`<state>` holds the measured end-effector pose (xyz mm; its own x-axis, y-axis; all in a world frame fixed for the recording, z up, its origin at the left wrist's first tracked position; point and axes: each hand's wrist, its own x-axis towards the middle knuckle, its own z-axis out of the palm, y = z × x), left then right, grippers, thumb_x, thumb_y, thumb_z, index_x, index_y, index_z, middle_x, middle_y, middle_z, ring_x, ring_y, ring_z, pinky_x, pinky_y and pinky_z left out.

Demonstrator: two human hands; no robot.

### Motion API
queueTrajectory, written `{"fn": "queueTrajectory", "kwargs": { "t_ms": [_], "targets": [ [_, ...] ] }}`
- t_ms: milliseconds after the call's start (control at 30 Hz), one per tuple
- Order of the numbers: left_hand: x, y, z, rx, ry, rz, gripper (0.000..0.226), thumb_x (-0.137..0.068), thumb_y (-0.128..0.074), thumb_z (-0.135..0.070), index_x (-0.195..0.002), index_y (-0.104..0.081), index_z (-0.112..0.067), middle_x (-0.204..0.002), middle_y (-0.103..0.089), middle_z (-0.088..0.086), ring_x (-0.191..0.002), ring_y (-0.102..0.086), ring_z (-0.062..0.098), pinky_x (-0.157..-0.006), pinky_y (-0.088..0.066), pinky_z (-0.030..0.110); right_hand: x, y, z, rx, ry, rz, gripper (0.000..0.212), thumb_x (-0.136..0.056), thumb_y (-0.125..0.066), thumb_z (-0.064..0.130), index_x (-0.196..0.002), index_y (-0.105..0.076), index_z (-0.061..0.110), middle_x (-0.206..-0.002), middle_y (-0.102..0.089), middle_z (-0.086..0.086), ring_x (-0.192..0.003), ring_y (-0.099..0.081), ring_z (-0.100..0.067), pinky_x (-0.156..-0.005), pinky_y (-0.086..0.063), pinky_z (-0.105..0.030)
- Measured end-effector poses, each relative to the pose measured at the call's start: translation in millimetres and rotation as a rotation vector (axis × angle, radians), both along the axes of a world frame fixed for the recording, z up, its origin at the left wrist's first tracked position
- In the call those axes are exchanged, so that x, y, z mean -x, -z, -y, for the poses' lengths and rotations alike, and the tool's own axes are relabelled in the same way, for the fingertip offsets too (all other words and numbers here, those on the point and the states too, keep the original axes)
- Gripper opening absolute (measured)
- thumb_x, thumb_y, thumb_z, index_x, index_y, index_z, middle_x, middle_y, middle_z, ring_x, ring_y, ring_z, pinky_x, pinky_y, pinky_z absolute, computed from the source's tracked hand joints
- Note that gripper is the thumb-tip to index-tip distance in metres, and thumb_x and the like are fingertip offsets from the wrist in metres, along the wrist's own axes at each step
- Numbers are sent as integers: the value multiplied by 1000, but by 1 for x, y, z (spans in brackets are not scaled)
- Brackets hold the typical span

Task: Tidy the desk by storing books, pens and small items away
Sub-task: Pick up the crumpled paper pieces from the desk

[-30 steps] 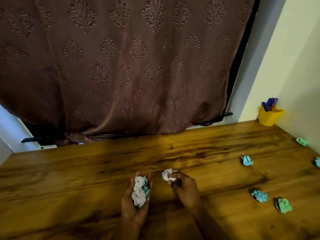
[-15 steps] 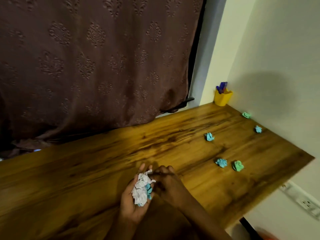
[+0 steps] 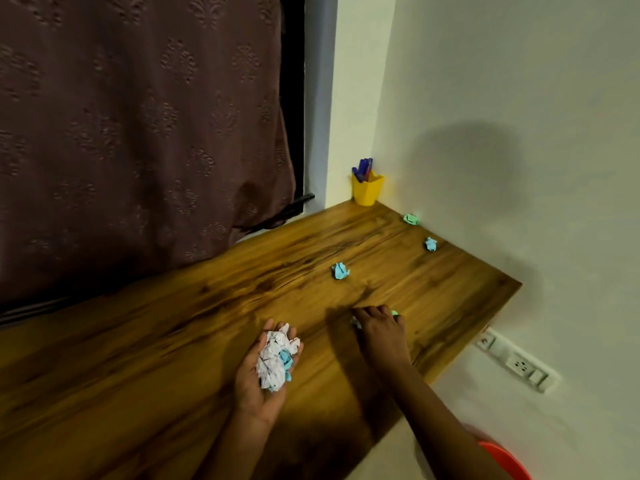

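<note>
At the left a brown curtain hangs behind the wooden desk. Your left hand lies palm up at the near side, fingers cupped round a paper wad of white and blue. To its right, your right hand is palm down over a blue scrap and a green scrap; you cannot tell whether it grasps them. Farther off lie a loose blue ball, the yellow pen cup in the far corner, and a green ball by the right wall.

Wall and curtain hem the open desk.
</note>
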<state>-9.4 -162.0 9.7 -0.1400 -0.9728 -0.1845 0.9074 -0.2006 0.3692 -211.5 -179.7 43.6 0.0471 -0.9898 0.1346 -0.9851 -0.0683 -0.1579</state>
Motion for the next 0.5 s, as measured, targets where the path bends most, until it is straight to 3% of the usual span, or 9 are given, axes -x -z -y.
{"fn": "queueTrajectory", "kwargs": {
  "t_ms": [100, 167, 233, 300, 367, 400, 433, 500],
  "targets": [
    [28, 3, 5, -18, 17, 21, 80, -22, -98, -22, -98, -75, -11, -109, -70, 13, -95, -70, 25, -71, -59, 40, 26, 10, 23, -82, -147, -146, 43, -96, -37, 34, -138, -38, 25, -135, -49, -1, -121, -42, -22, -97, -28, -38],
    [44, 10, 10, -15, 19, 23, 84, -27, -97, -22, -105, -72, -9, -117, -67, 15, -102, -67, 27, -76, -58, 40, 39, 24, 35, -67, -259, -165, 40, -94, -41, 36, -132, -47, 26, -127, -56, -2, -115, -51, -23, -94, -33, -39],
    [56, 16, 17, 7, 30, 1, 85, -35, -96, -22, -114, -67, -9, -127, -61, 16, -111, -62, 29, -83, -56, 42, 47, 32, 44, 2, -295, -138, 28, -86, -57, 35, -112, -63, 29, -104, -68, 1, -94, -64, -19, -81, -44, -35],
    [68, 16, 25, 4, 13, 54, 74, -61, -87, -19, -127, -57, -8, -141, -46, 18, -123, -52, 32, -99, -47, 45, 49, 30, 51, 24, -313, -103, 28, -69, -74, 34, -96, -68, 31, -86, -70, 6, -77, -68, -13, -66, -49, -30],
    [79, 32, 28, 65, -79, 96, 51, -100, -38, -21, -146, -20, -9, -153, -6, 15, -143, -21, 31, -120, -9, 42, 54, 29, 63, 35, -365, -77, 38, -64, -78, 32, -100, -67, 29, -89, -71, 3, -80, -68, -15, -67, -50, -31],
    [77, 42, 31, 47, -62, -33, 46, -103, -11, -24, -147, -4, -11, -152, 7, 12, -146, -4, 29, -119, 10, 39, 56, 28, 68, 28, -381, -16, 38, -71, -73, 30, -107, -64, 27, -97, -69, 1, -90, -66, -18, -76, -47, -35],
    [72, 55, 36, 88, 25, -104, 49, -101, 4, -25, -148, 1, -10, -153, 10, 14, -145, 6, 29, -116, 18, 39, 58, 24, 72, 7, -375, 67, 35, -78, -66, 30, -112, -60, 28, -105, -67, 1, -100, -62, -18, -85, -42, -36],
    [81, 42, 31, 122, 89, -191, 63, -95, 24, -19, -147, -2, 4, -151, 3, 32, -143, 7, 40, -116, 16, 44, 65, 18, 79, 18, -339, 357, 28, -82, -63, 30, -110, -59, 31, -108, -65, 10, -102, -59, -11, -90, -40, -34]
  ]
}}
